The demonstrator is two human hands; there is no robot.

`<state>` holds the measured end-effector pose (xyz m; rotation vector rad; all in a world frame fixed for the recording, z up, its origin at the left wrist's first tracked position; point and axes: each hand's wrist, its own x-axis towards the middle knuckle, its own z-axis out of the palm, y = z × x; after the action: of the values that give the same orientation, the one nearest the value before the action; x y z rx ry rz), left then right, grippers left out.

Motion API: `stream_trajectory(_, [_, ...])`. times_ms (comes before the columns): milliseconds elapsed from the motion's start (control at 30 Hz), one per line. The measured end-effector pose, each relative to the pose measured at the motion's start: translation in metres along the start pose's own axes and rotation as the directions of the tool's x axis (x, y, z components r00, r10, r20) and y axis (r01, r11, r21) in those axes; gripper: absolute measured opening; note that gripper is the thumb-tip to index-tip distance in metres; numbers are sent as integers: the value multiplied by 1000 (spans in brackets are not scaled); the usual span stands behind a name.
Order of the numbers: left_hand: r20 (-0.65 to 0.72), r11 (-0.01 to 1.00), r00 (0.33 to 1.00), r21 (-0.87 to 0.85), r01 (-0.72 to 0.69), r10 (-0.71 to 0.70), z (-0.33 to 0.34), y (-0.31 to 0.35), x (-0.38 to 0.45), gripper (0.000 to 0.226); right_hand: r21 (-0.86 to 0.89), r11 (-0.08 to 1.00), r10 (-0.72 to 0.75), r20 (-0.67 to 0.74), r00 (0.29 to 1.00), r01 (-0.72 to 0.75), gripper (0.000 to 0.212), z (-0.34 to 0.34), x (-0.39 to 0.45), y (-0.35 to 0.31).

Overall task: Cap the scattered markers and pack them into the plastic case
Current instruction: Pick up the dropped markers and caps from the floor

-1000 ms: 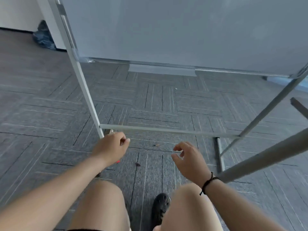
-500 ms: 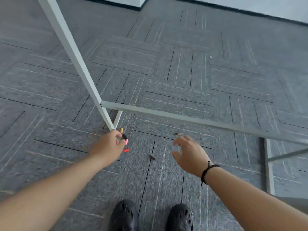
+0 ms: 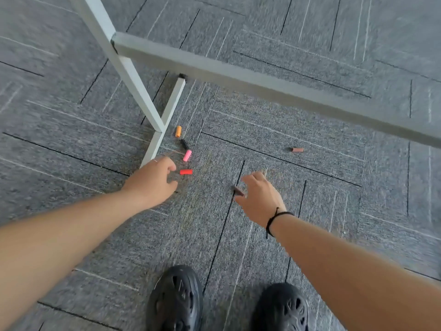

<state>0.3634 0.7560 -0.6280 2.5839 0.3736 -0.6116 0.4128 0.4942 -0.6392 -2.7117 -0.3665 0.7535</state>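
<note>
**Both hands reach down toward marker caps on the carpet**

On the left, the person's left hand (image 3: 154, 181) is stretched out low over the grey carpet (image 3: 71, 130), its fingers loosely curled and grasping nothing. It sits just in front of the pale foot bar (image 3: 164, 123) of a metal stand, whose slanted post (image 3: 124, 68) rises toward the upper left.

Just right of that hand lies a short row of caps, all on the carpet and apart from the fingers. The orange cap (image 3: 178, 131) lies farthest from the person, beside the foot bar; the black cap (image 3: 184, 144) comes next, then the pink cap (image 3: 187, 155), and the red cap (image 3: 186, 172) lies nearest the left hand's fingertips.

Further right, a dark brown cap (image 3: 238, 191) lies on the carpet at the fingers of the right hand (image 3: 259, 199). That hand is spread and relaxed, holding nothing; whether it touches the cap cannot be told. A black cord bracelet (image 3: 274, 219) circles its wrist.

Beyond it, well apart from the rest, a second brown cap (image 3: 297, 150) lies under the stand's long crossbar (image 3: 262, 84).

At the bottom edge stand two black shoes (image 3: 175, 299).
</note>
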Motion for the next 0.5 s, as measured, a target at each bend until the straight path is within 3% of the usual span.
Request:
stream_trajectory(200, [3,1000,1000,27,7,-7,34,-19,8,50,-14,1000,-24,10,1000,25,34,35,19,-4])
stream_trajectory(367, [-63,995,996,77,-59,64,42,-7,21,48,183,981,50,104,993,-68,25,35,25,-5])
stream_trajectory(400, [-86,995,993,70,-72,78,42,-3,24,48,336,927,118,156,981,-165,26,31,24,-5])
stream_trajectory(433, [-109,993,989,76,-88,96,40,0,26,48,532,798,183,235,955,-284,28,24,23,-7])
stream_trajectory(500, [-126,981,980,138,-139,156,39,6,30,44,826,318,206,420,884,-466,32,8,16,-11])
